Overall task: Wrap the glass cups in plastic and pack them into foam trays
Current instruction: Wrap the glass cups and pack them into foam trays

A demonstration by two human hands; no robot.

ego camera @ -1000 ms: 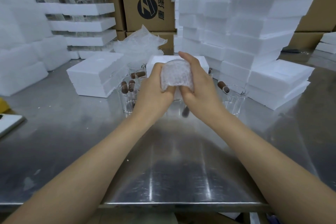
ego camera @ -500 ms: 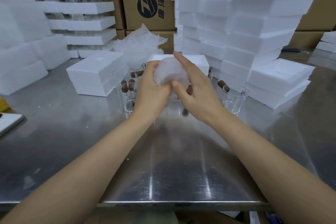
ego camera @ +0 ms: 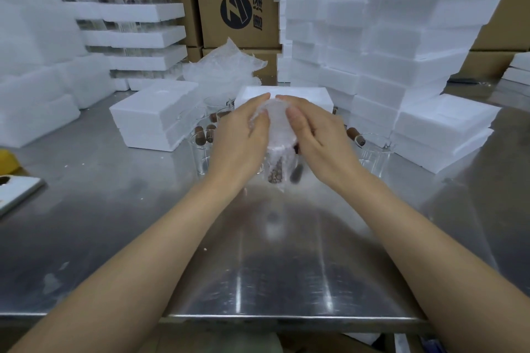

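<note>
I note the left hand point(ego camera: 241, 135) and right hand point(ego camera: 315, 135) clasping a white bubble-plastic-wrapped glass cup point(ego camera: 279, 129) between them. Its lower end is blurred. The clear bare glass cups point(ego camera: 200, 152) behind the left hand are largely hidden.

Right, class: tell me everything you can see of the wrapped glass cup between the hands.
The wrapped glass cup is covered in cloudy, crinkled translucent plastic. A brown, cork-like piece shows through at its lower end. It is held above the steel table, gripped between the left hand and the right hand.

left hand point(ego camera: 241, 135) bare | right hand point(ego camera: 318, 137) bare | forearms point(ego camera: 149, 252) bare to frame edge | thumbnail point(ego camera: 293, 114) short
</note>
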